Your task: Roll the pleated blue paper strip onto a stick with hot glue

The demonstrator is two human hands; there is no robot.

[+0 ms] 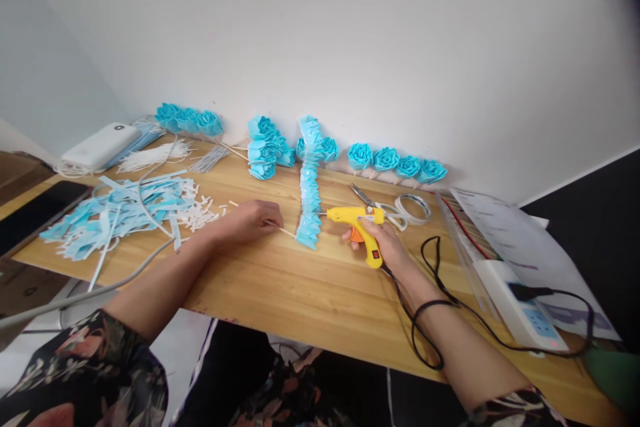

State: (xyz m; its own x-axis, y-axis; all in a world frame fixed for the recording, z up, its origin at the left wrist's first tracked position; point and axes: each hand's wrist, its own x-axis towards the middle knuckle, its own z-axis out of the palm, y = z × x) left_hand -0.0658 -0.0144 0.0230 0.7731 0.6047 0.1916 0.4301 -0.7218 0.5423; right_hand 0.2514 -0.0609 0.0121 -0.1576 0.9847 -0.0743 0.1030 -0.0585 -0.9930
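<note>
Our left hand [263, 215] pinches the stick [286, 231], apparently to steady its tip by the strip [310, 190] on the tabletop [250, 287]; the gun [357, 217] points at the strip's edge, likely for close aim; our right hand [386, 243] wraps its grip.

Soft, diffuse light brightens the white wall [320, 47] and lays a pale sheen on the wooden bench [250, 280]; shadows are faint. Wide-angle distortion stretches the edges, and the top right corner falls black.
</note>
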